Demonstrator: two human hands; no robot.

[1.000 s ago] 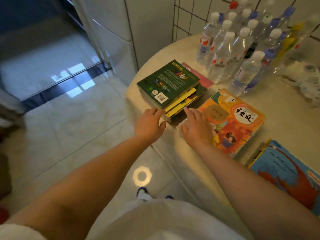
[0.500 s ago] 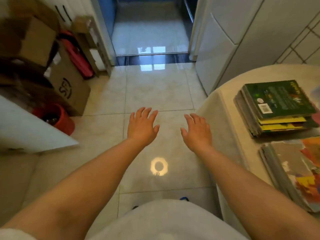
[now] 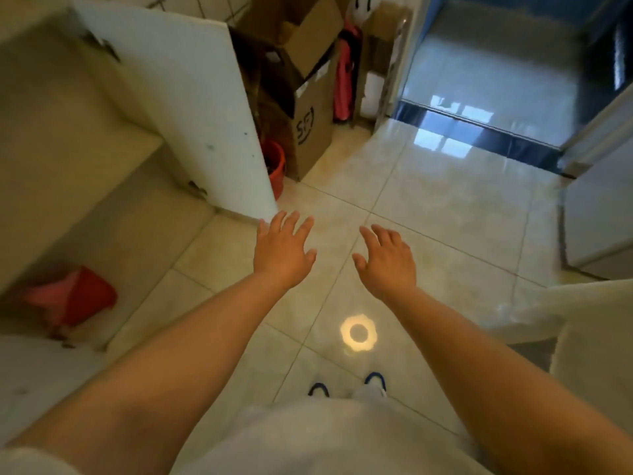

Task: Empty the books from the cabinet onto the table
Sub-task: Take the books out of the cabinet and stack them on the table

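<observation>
My left hand (image 3: 282,250) and my right hand (image 3: 385,260) are both stretched out over the tiled floor, fingers spread, holding nothing. The cabinet (image 3: 68,132) is at the left with its white door (image 3: 191,108) swung open; my left hand is just in front of the door's lower corner. Inside the lower compartment lies a red, blurred item (image 3: 73,299). No books show in this view. Only an edge of the cloth-covered table (image 3: 589,303) appears at the right.
Cardboard boxes (image 3: 308,97) and a red bucket (image 3: 275,166) stand behind the open cabinet door. A doorway with a dark threshold (image 3: 479,128) is at the back right. A white appliance (image 3: 603,214) stands at the right edge. My shoes (image 3: 346,387) are below.
My view has swung left from the table and its book stacks to the cabinet. Both hands have left the books and now hover empty over the floor near the cabinet door.
</observation>
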